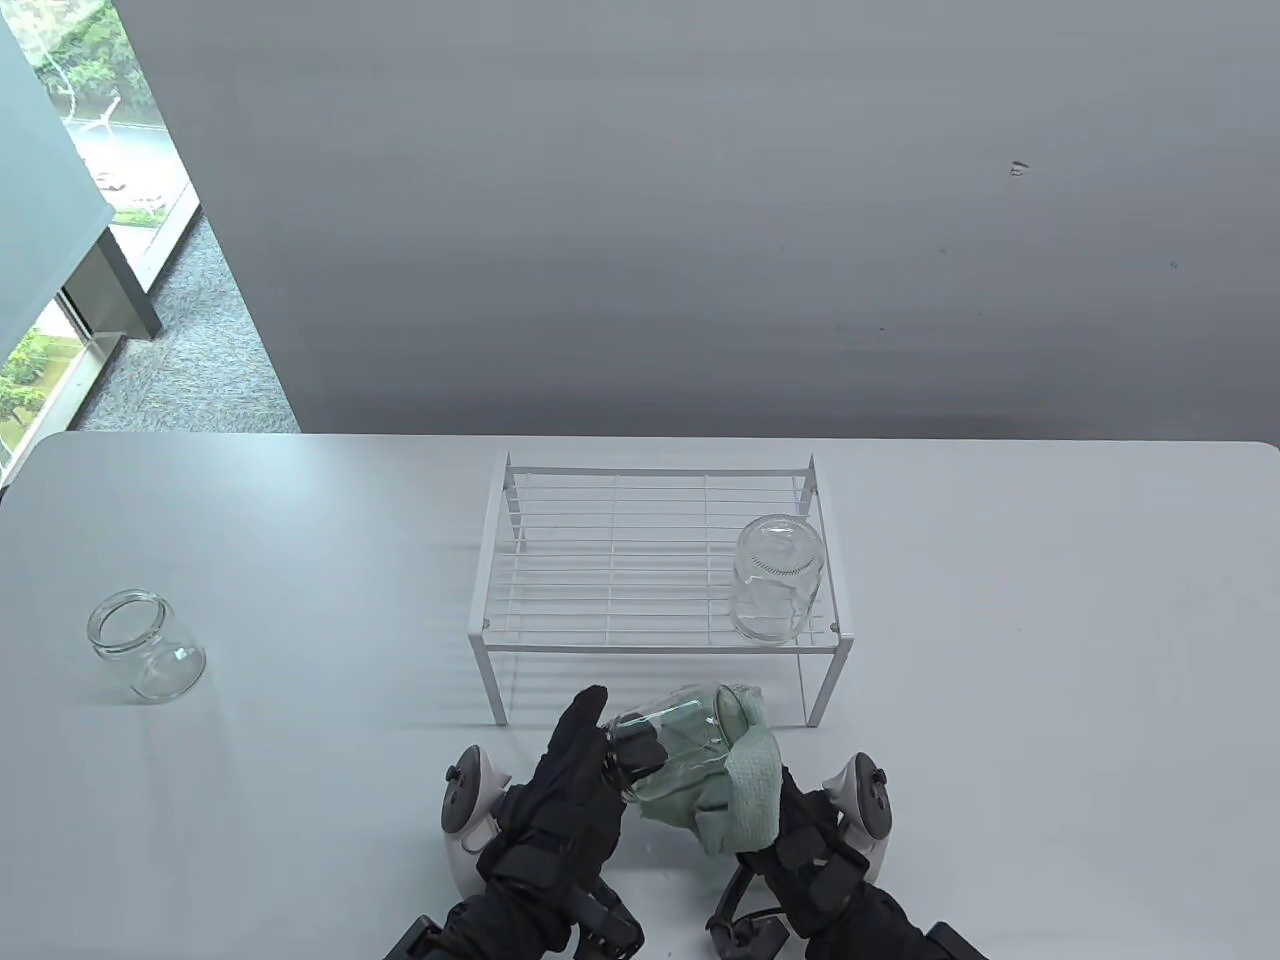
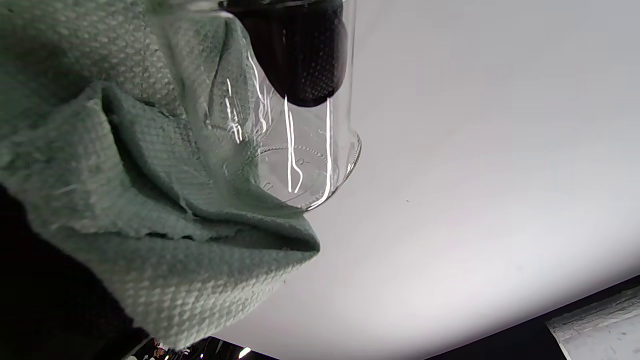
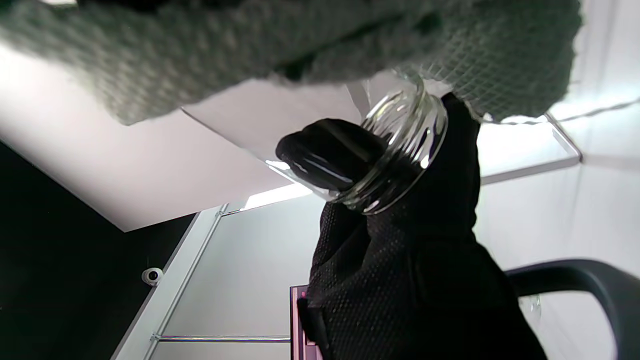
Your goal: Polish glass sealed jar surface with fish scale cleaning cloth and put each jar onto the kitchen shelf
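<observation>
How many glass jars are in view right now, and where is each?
3. One jar stands on the shelf at its right end, one jar sits on the table far left, and one jar is held between both hands, cloth against it.

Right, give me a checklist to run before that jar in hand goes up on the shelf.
1. Left hand has a firm grip on the held jar: ok, fingers are inside its mouth.
2. Cloth clear of the jar: not ok, the right hand presses it round the base end.
3. Free space on the shelf: ok, only the shelved jar stands there, at the right end.
4. Glass fully polished: cannot tell.
5. Jar on the table at the left out of the path: ok.
</observation>
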The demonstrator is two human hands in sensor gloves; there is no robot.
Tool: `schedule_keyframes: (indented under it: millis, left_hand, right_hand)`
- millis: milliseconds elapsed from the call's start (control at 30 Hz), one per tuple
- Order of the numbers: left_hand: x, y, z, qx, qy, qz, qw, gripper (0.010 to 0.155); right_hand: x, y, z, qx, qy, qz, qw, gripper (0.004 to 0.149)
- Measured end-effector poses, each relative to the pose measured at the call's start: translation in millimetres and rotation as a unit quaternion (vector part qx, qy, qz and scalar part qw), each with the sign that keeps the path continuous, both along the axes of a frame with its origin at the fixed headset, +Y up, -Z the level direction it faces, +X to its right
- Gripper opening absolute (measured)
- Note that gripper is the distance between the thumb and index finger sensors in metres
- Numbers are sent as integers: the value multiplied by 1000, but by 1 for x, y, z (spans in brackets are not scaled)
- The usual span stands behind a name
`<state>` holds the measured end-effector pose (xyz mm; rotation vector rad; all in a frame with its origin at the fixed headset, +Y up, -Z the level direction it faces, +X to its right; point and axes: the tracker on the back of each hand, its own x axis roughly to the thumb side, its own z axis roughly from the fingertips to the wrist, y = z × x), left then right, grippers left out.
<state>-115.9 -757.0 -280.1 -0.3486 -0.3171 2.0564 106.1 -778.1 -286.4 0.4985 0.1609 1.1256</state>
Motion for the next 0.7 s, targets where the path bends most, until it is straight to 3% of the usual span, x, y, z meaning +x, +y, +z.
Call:
schedule_keyframes:
  millis: [100,367,533,700]
  left_hand:
    - [5,2,2,8,-19,9,1000,62]
    - [18,5,7,26,-66,31,997,61]
    - [16,6,5,37,-54,14,998,61]
    - [11,7,3,43,-37,-34,998,60]
  right_hand:
    - [1,4,0,30,-11,7,999,96]
    - [-6,2,4,37,-26,63,997,98]
    - [-11,-2,6,21,-2,94,995,99]
    - [-2,-2,4,9,-61,68,996,101]
